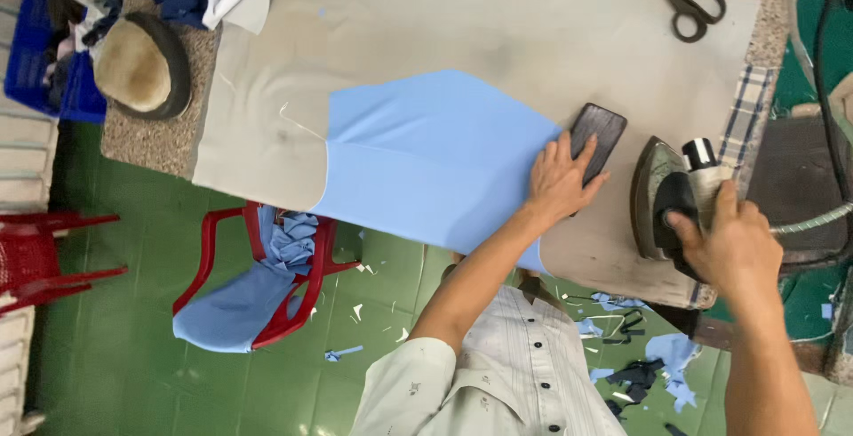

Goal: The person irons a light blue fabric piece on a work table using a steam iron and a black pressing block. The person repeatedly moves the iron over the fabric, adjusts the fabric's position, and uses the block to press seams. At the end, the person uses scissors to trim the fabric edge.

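Pressing flat on the right edge of the light blue fabric piece [426, 156], the left hand [562, 178] lies with fingers spread, their tips touching a dark wooden block [597, 138] just beside the cloth; it grasps nothing. The fabric stretches away to that hand's left across the grey ironing pad [498, 36]. The right hand [733, 245] is clenched around the handle of the iron [666, 200], which stands near the block, apart from the fabric.
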